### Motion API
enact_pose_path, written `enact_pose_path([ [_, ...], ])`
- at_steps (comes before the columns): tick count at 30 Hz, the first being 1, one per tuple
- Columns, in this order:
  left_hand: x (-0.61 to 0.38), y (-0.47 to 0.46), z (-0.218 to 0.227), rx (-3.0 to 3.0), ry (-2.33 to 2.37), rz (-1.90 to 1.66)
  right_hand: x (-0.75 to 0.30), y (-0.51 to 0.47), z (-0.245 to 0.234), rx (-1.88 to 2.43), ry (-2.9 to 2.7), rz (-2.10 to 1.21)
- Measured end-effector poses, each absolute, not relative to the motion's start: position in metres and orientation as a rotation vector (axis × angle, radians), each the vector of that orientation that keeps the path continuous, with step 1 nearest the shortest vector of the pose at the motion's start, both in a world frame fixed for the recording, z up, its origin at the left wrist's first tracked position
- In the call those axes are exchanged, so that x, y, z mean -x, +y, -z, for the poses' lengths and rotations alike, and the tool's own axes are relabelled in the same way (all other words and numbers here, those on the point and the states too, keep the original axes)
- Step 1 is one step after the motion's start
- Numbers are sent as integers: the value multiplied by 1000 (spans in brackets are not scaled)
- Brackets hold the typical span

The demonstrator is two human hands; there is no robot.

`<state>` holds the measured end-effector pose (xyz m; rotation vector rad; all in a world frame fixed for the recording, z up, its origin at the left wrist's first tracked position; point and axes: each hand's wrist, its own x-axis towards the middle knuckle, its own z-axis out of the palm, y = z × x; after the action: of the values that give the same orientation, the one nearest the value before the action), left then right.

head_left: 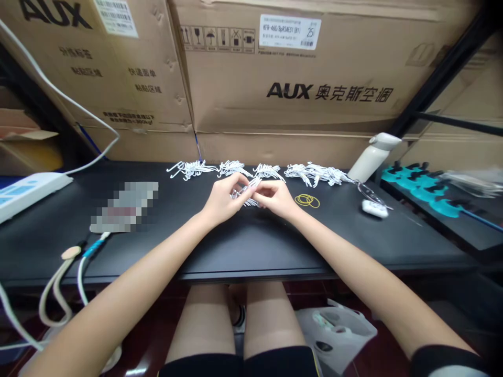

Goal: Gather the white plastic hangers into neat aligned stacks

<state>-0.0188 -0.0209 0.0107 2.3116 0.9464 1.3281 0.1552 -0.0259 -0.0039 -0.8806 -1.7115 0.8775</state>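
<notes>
Between my two hands, just above the black table (251, 246), is a bunch of thin white hooks (247, 195). My left hand (226, 198) is closed around the bunch from the left, thumb and fingers curled. From the right, my right hand (276, 199) pinches the other end with thumb and forefinger. Its fingertips partly cover the hooks. Behind the hands lie several piles of similar white hooks (192, 169) in a row. Yellow rubber bands (307, 200) rest on the table right of my right hand.
Large cardboard boxes (314, 125) stand along the back. On the right are a white bottle (373, 157), scissors (369, 192), a small white case (374, 209) and turquoise holders (422, 188). A power strip (35, 191) and a cabled phone-like item (123, 207) lie left.
</notes>
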Motion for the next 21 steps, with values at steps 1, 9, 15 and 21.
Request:
enact_pose_path([
  [1, 19, -20, -11, -2314, 933, -1336, -155, -26, 4, 870, -1713, -873],
  [9, 19, -18, -10, -2445, 871, -1328, -154, -29, 5, 843, -1803, -623],
  [15, 20, -18, -8, -2472, 920, -1306, -154, -35, 0, 890, -1907, -413],
  [21, 19, -17, -9, -2525, 922, -1292, -153, -37, -1, 937, -1887, -552],
])
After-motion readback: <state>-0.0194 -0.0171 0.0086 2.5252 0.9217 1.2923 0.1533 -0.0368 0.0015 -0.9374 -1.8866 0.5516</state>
